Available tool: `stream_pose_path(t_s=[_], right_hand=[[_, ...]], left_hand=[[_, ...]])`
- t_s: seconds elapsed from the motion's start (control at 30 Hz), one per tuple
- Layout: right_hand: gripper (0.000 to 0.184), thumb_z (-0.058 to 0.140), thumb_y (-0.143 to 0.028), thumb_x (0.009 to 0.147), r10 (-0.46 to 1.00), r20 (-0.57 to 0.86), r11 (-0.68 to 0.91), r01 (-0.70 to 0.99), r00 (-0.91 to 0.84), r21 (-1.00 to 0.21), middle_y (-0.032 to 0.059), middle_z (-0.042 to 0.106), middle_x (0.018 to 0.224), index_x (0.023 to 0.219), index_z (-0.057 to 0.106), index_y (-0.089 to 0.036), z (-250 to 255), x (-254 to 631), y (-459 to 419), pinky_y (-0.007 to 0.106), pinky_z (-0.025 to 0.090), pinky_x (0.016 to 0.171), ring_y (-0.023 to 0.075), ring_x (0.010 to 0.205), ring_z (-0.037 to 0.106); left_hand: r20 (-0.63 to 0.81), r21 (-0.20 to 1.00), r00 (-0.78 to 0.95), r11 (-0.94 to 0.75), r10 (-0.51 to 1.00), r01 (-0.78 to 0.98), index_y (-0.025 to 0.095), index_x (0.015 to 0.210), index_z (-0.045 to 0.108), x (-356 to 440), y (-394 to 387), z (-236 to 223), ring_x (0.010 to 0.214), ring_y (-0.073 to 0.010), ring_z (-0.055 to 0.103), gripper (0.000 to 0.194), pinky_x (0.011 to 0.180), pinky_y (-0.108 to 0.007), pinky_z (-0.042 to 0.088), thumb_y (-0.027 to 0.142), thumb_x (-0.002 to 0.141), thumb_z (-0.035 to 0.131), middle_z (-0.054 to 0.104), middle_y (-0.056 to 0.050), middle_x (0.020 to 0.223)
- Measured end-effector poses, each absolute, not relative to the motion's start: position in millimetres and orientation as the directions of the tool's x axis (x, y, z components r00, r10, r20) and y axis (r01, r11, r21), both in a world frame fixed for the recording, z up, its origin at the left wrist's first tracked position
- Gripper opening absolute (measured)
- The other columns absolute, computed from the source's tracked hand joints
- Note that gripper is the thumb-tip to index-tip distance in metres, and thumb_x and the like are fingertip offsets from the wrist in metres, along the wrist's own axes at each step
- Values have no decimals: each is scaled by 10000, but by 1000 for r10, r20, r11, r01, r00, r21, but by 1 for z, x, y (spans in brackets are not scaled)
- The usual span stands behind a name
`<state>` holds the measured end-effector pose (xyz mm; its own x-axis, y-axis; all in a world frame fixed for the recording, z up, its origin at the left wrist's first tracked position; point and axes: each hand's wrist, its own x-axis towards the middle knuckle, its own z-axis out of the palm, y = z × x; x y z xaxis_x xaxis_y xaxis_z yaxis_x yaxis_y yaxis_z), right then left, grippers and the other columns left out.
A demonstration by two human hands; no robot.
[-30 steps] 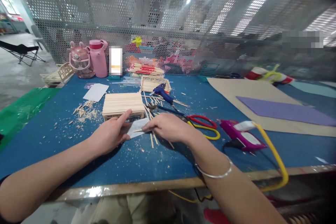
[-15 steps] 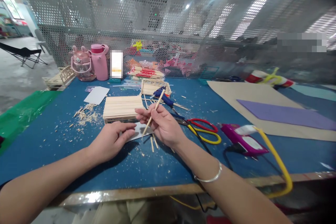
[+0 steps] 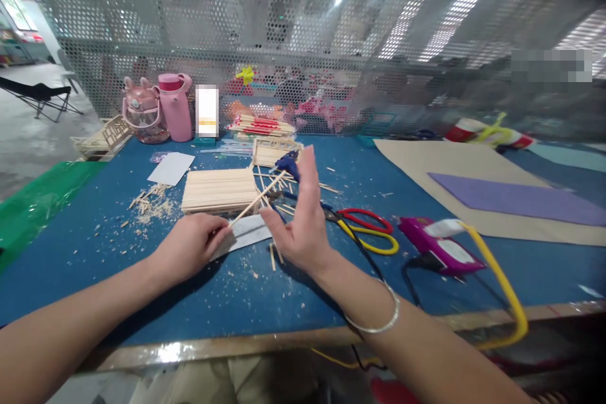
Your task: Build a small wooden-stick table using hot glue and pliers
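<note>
My left hand (image 3: pixel 194 243) pinches one end of a thin wooden stick (image 3: pixel 258 197), which slants up to the right above the table. My right hand (image 3: pixel 305 221) is raised with fingers stretched and thumb apart, holding nothing. Beneath the stick lies a white paper strip (image 3: pixel 250 231), partly covered by my left hand. Just behind my hands rests a flat panel of wooden sticks (image 3: pixel 218 188). A blue glue gun (image 3: pixel 288 163) lies beyond my right hand, which hides part of it. Short stick pieces (image 3: pixel 273 257) lie near my right wrist.
Scissors with red and yellow handles (image 3: pixel 369 230) and a purple power strip (image 3: pixel 442 249) with a yellow cable are at right. Wood scraps (image 3: pixel 154 201) and white paper (image 3: pixel 171 168) lie left. Pink bottles (image 3: pixel 175 107), bundled sticks (image 3: pixel 262 126) and a mesh partition (image 3: pixel 284 31) stand behind.
The stick has passed from my right hand to my left and now lies at a lower slant. My right hand has opened, its fingers extended upward.
</note>
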<state>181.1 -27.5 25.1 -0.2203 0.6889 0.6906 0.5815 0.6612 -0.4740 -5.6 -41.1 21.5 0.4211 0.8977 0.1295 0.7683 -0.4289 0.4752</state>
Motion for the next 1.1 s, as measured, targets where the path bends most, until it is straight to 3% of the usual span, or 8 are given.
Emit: stream_pose_path(t_s=[0.07, 0.17, 0.37, 0.47, 0.57, 0.73, 0.9, 1.1], right_hand=[[402, 484, -382, 838, 603, 639, 701, 700, -477, -138, 100, 449, 1330, 1209, 474, -227, 28, 184, -28, 553, 53, 1055, 288, 1278, 299], [207, 445, -230, 867, 573, 458, 745, 665, -680, 55, 28, 666, 959, 986, 614, -244, 26, 185, -24, 547, 48, 1015, 211, 968, 524], [185, 496, -171, 837, 609, 413, 725, 686, -677, 55, 5, 657, 798, 920, 649, -233, 18, 196, -11, 420, 157, 916, 154, 775, 509], [204, 506, -161, 836, 597, 381, 753, 657, -706, 39, -10, 636, 764, 917, 665, -261, 15, 199, -6, 360, 187, 833, 138, 747, 491], [209, 513, -169, 840, 576, 347, 770, 634, -741, 77, -7, 613, 738, 905, 675, -284, 15, 197, -6, 327, 183, 717, 139, 723, 455], [171, 540, -192, 833, 536, 320, 782, 602, -781, 160, 1, 594, 701, 806, 686, -278, 19, 195, -11, 335, 150, 668, 147, 710, 412], [169, 526, -222, 853, 562, 355, 733, 649, -747, 205, 1, 600, 728, 803, 677, -278, 20, 193, -12, 338, 144, 652, 148, 709, 402], [221, 498, -238, 872, 548, 345, 722, 639, -762, 266, 9, 577, 689, 716, 654, -235, 24, 187, -21, 344, 164, 667, 150, 692, 392]], left_hand=[[173, 322, 460, -492, 871, 809, 156, 738, 638, -9, -39, 18, 647, -161, 544, 349, 600, -259, 371, 304, 884, 357, 626, -58, 684], [126, 259, 495, -510, 860, 820, 176, 772, 651, -10, -38, 16, 667, -174, 562, 368, 605, -266, 385, 327, 895, 339, 639, -60, 706], [116, 406, 479, -482, 870, 777, 224, 1048, 608, -15, -34, 19, 835, -188, 608, 274, 718, -287, 451, 346, 827, 503, 685, -38, 924], [122, 439, 474, -475, 872, 763, 220, 1267, 444, -19, -30, 15, 975, -211, 589, 543, 819, -324, 452, 309, 754, 601, 653, -56, 1091], [88, 432, 490, -477, 867, 766, 210, 1324, 373, -21, -29, 9, 1030, -224, 578, 606, 854, -343, 447, 266, 757, 580, 642, -65, 1129], [55, 397, 482, -462, 874, 793, 210, 1318, 372, -18, -31, 8, 1025, -231, 582, 576, 827, -342, 457, 234, 768, 542, 656, -65, 1090], [24, 310, 485, -468, 874, 828, 226, 1075, 549, -16, -33, 12, 869, -207, 619, 293, 732, -310, 465, 249, 785, 511, 648, -64, 989], [-12, 338, 435, -406, 900, 849, 184, 951, 539, -13, -34, 19, 827, -193, 608, 213, 695, -283, 444, 261, 754, 560, 647, -65, 916]])
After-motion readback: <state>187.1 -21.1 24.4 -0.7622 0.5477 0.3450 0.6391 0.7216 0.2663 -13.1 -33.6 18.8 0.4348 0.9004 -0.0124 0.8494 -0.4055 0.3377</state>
